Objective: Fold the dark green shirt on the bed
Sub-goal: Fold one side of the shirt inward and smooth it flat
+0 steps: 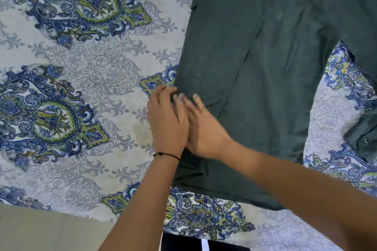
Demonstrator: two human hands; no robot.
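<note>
The dark green shirt [265,63] lies spread flat on the patterned bed sheet [81,79], its left side turned in along a straight edge and its right sleeve [361,71] trailing down the right side. My left hand [166,120] curls over the shirt's left edge, fingers pinching the cloth. My right hand [204,128] lies flat on the shirt right beside it, fingers stretched out and pressing the fabric; the two hands touch. A thin black cord circles my left wrist.
The sheet with blue and green paisley print covers the bed to the left and around the shirt. The bed's near edge runs along the bottom, with pale floor [40,230] at the lower left. The sleeve cuff [361,144] with a button lies at the right.
</note>
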